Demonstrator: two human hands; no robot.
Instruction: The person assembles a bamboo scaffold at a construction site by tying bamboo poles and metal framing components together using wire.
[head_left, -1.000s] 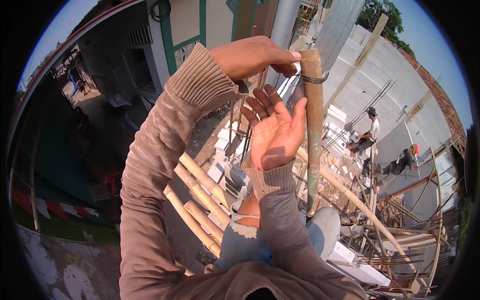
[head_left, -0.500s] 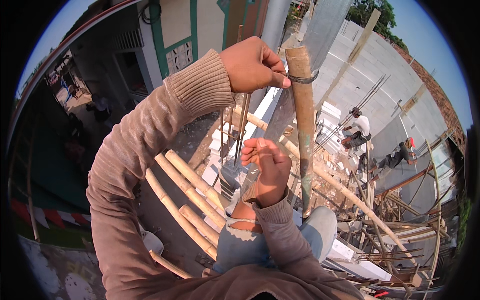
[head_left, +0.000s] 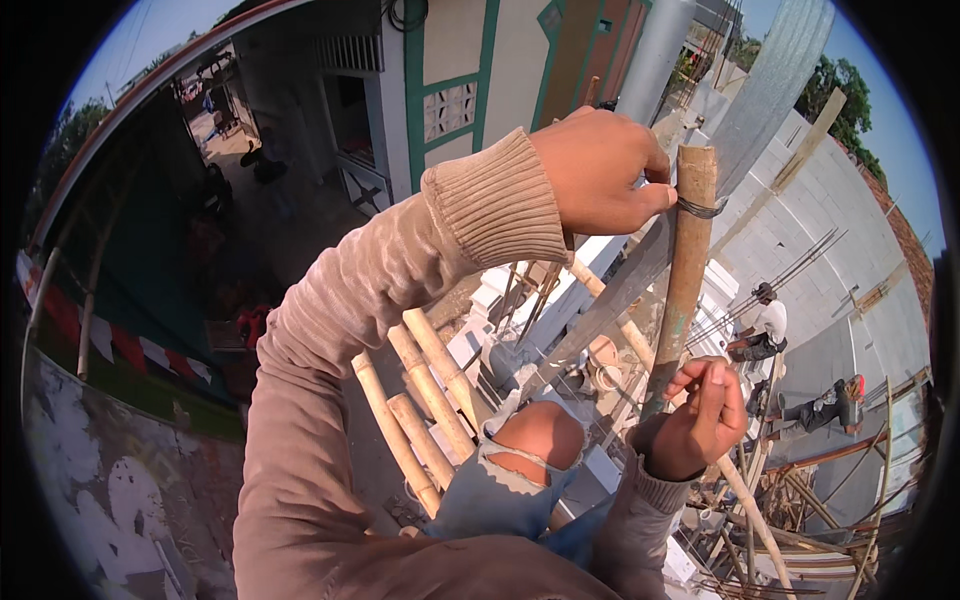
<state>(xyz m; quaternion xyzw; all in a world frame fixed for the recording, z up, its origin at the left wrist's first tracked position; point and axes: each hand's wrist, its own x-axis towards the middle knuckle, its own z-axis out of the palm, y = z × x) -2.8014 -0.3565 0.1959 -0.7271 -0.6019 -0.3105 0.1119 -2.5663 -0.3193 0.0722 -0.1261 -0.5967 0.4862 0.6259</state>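
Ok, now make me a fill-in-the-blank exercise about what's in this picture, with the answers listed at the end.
1. The left hand touches the dark ____ wrapped around the upright bamboo pole.
2. The right hand is ____ (higher or lower) in the picture than the left hand.
3. The jeans are torn at the ____, leaving skin bare.
4. The row of small flags is white and ____.

Missing words: wire; lower; knee; red.
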